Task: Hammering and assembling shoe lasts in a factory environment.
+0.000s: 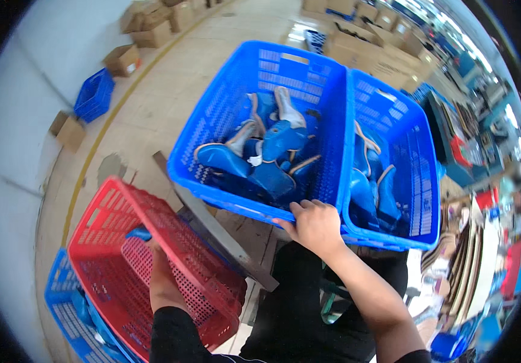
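My right hand (316, 225) is closed over the near rim of a large blue plastic basket (254, 212), its thumb lying along the edge. Inside that basket lie several blue shoe lasts (223, 158) with pale soles, heaped at different angles. Down to the left, my left hand (156, 249) reaches into a tilted red plastic basket (112, 196). A blue piece that looks like another shoe last (139, 233) shows at its fingers, which are mostly hidden; the hand appears closed on it.
A second blue basket (421, 163) with more lasts adjoins the first on the right. Another blue basket (61, 296) stands under the red one. A metal bar (212, 227) runs between the baskets. Cardboard boxes (372, 57) stand behind; stacked boards (466, 272) are at right.
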The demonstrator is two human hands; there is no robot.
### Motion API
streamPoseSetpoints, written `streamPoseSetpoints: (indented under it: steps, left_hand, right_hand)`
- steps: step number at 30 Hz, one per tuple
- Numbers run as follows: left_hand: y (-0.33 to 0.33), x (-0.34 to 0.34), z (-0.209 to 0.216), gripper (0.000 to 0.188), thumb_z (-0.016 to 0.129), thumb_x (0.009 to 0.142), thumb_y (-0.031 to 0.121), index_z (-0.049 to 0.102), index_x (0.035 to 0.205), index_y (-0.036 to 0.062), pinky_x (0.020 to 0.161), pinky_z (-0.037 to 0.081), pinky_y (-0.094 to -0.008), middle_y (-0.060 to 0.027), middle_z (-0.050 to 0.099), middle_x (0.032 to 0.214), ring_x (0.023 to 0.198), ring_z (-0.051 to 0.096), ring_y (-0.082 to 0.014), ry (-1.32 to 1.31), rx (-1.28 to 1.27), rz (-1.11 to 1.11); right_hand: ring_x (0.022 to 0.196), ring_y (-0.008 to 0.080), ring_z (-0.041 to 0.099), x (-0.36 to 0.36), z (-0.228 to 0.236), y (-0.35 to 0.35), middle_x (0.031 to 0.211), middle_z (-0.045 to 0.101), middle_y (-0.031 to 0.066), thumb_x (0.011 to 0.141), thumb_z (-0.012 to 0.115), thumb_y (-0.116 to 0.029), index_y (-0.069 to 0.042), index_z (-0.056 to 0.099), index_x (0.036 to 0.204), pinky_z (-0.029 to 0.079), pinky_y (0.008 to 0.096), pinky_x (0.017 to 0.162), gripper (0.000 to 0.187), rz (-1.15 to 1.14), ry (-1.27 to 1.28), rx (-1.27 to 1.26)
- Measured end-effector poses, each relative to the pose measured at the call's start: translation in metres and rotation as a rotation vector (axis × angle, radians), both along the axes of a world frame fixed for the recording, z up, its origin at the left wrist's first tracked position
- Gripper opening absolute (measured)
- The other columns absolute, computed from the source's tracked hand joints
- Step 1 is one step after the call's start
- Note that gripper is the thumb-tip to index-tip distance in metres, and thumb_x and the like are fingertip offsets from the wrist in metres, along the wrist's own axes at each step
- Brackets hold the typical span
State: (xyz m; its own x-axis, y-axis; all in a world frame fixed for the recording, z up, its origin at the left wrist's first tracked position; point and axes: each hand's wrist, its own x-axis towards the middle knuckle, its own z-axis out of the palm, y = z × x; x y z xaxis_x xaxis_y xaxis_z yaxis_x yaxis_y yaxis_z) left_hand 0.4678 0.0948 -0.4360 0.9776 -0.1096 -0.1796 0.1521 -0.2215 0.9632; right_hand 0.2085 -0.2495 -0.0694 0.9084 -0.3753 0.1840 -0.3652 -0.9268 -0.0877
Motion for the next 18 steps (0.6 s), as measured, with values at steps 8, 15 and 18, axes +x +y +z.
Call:
streamPoseSetpoints:
  steps: [8, 15, 18]
  left_hand:
    - [0.027, -0.052, -0.016, 0.082, 0.089, 0.079, 0.038, 0.055, 0.145, 0.0032, 0.107, 0.055, -0.0572, -0.0196, 0.07, 0.132, 0.115, 0.07, -0.0418, 0.364, -0.111, -0.176]
    - [0.098, -0.082, -0.013, 0.077, 0.088, 0.078, 0.035, 0.059, 0.142, 0.0036, 0.107, 0.054, -0.0578, -0.0181, 0.071, 0.13, 0.115, 0.069, -0.0415, 0.62, -0.191, -0.201]
    - [0.134, -0.085, 0.004, 0.075, 0.087, 0.077, 0.034, 0.06, 0.14, 0.0038, 0.107, 0.053, -0.0581, -0.0175, 0.071, 0.129, 0.115, 0.069, -0.0414, 0.701, -0.21, -0.208]
  right_hand:
    - [0.069, 0.0244, 0.072, -0.001, -0.001, 0.0, 0.073, 0.069, 0.0056, 0.095, 0.073, -0.057, -0.011, 0.075, 0.084, 0.056, 0.0373, 0.063, 0.047, -0.004, -0.014, 0.009]
    - [0.075, 0.0247, 0.073, -0.005, -0.005, 0.001, 0.075, 0.07, 0.0062, 0.096, 0.07, -0.056, -0.011, 0.07, 0.081, 0.056, 0.0383, 0.065, 0.047, -0.008, -0.031, 0.011]
    - [0.075, 0.026, 0.073, -0.007, -0.006, 0.002, 0.076, 0.071, 0.0069, 0.095, 0.072, -0.054, -0.011, 0.07, 0.082, 0.056, 0.0395, 0.066, 0.045, 0.004, -0.043, 0.028]
